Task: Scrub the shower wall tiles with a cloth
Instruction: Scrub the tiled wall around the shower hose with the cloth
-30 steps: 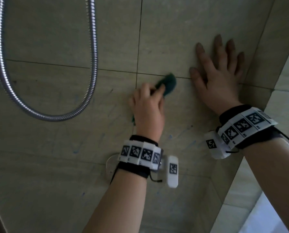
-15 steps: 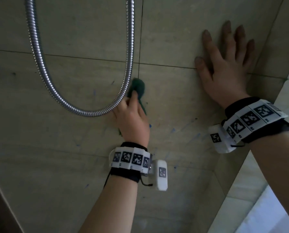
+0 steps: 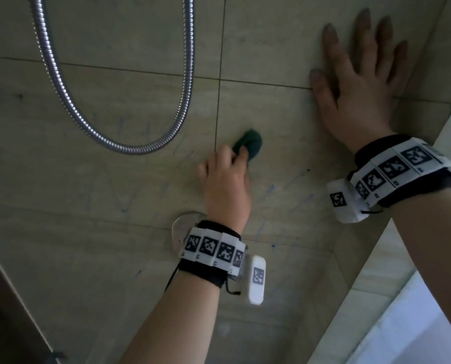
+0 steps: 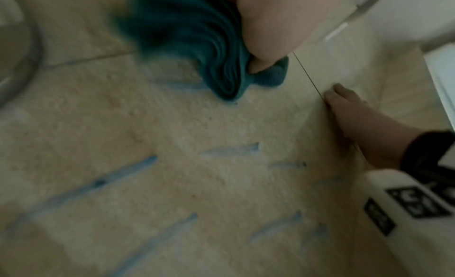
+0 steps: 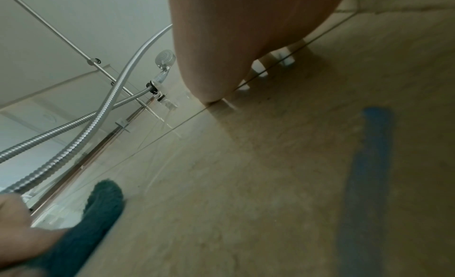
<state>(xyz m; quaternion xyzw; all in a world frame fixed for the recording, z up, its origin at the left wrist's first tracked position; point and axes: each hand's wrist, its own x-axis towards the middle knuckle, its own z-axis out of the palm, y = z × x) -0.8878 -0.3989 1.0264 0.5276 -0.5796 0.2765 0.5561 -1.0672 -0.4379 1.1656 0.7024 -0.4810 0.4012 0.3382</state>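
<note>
My left hand (image 3: 225, 177) grips a bunched dark green cloth (image 3: 248, 144) and presses it on the beige wall tile (image 3: 279, 158), just right of a vertical grout line. In the left wrist view the folded cloth (image 4: 197, 41) sticks out from under my fingers, above blue streaks (image 4: 123, 176) on the tile. Up and to the right, my right hand (image 3: 355, 82) lies flat on the wall with spread, straight fingers and holds nothing. The right wrist view shows the cloth (image 5: 96, 219) at lower left and a blue streak (image 5: 369, 164).
A metal shower hose (image 3: 119, 145) hangs in a loop left of the cloth. A round metal wall fitting (image 3: 178, 229) sits behind my left wrist. The wall meets a tiled side wall (image 3: 429, 258) at right. The shower head (image 5: 165, 58) and rail show in the right wrist view.
My left hand has slid the cloth from beside the hose loop to the right and down, past the vertical grout line. The right hand stays flat on the wall.
</note>
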